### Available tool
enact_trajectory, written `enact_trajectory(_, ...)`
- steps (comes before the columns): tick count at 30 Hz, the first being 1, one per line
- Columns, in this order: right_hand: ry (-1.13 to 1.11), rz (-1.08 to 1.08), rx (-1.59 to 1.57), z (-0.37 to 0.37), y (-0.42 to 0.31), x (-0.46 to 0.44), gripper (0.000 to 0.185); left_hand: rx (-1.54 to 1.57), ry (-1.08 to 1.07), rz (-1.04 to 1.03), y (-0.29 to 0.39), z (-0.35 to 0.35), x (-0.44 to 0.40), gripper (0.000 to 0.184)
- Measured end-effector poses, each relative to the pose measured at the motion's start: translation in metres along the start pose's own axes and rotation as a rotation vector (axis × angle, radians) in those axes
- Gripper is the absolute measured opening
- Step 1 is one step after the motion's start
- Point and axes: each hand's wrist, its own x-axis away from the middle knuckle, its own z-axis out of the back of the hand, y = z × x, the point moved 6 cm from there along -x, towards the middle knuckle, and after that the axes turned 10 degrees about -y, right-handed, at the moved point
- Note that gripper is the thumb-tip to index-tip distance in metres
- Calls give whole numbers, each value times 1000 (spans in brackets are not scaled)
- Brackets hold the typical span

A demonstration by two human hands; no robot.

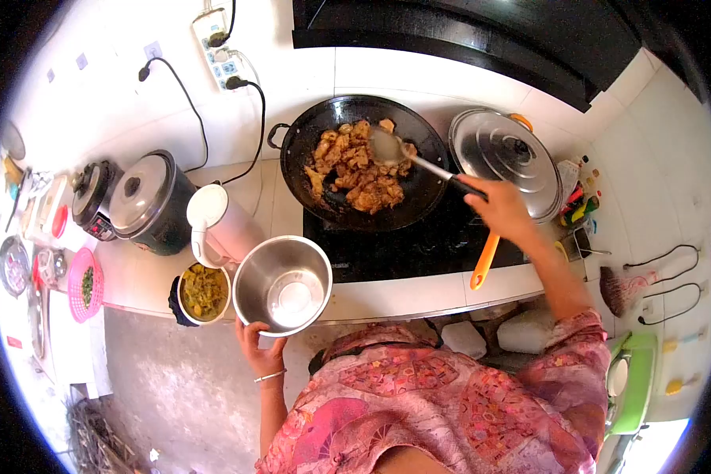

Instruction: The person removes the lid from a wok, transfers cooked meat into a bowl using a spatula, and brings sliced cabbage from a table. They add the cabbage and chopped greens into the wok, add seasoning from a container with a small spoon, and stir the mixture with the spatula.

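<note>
My right hand [502,209] is closed around the dark handle of a metal ladle [430,167]. Its round head rests among browned chunks of meat [359,162] in a black wok [419,201]. Down at the counter's front edge, my left hand [257,347] grips a steel bowl [284,272] by its lower side, fingers curled against it. The bowl is tilted so that its shiny inside faces up and looks bare. Just left of it stands a container of yellow-green food [205,292].
The wok sits over a black cooktop [387,265]. A large steel lid [498,158] leans right of it, near an orange handle [484,261]. At left are a pink-and-white jug [225,225], a dark cooker [154,205] and a pink basket [83,284]. A range hood [450,24] hangs above.
</note>
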Motion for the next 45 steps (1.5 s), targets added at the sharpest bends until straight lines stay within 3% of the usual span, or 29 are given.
enact_trajectory(1, -46, -105, -69, 12, 6, 1, 37, 0, 0, 3, 1, 0, 1, 38)
enact_trajectory(3, 55, -81, -226, 27, 24, 0, 35, 12, -2, -1, 3, -1, 2, 39)
enact_trajectory(9, 48, -197, -96, 33, 61, -46, 39, -30, 24, 30, 5, -2, 4, 37)
enact_trajectory(11, -29, -273, -222, 17, 60, -75, 39, -39, 36, 15, 9, -2, 4, 37)
enact_trajectory(13, -287, -279, -342, -7, 49, -110, 40, -56, 46, 2, 13, 0, 7, 36)
enact_trajectory(15, -61, -11, -116, -23, 33, -138, 39, 4, 47, 1, 15, 1, 9, 37)
enact_trajectory(17, 17, 157, 17, -25, -8, -138, 39, -45, 44, -4, 15, 2, 12, 37)
enact_trajectory(19, -64, 167, 127, -25, -45, -125, 42, -22, 59, 5, 16, 3, 14, 37)
enact_trajectory(21, 102, 354, 208, -37, -52, -110, 45, -3, 51, 17, 18, 2, 13, 37)
enact_trajectory(24, -1, 378, 205, -39, -54, -68, 46, 10, 38, 25, 16, 2, 11, 37)
enact_trajectory(28, 48, 432, 324, -34, -31, -21, 46, -52, 14, -2, 12, 0, 2, 37)
enact_trajectory(30, 15, 309, 445, -10, -19, -3, 44, -43, -9, 11, 7, 0, -1, 37)
enact_trajectory(32, 20, 230, 328, 26, -11, 16, 39, -35, -32, 23, 5, -2, -5, 37)
enact_trajectory(36, 8, 227, 392, 80, -28, 54, 45, 40, -36, -5, 10, -7, -11, 37)
enact_trajectory(38, -62, 254, 507, 76, -41, 61, 30, 60, -44, -6, 11, -9, -13, 37)
enact_trajectory(41, -75, 248, 504, 24, -38, 30, 31, 19, -55, -25, 3, -8, -11, 37)
enact_trajectory(45, 98, 196, 625, -34, -33, -33, 38, -22, -78, -25, 2, -11, -13, 37)
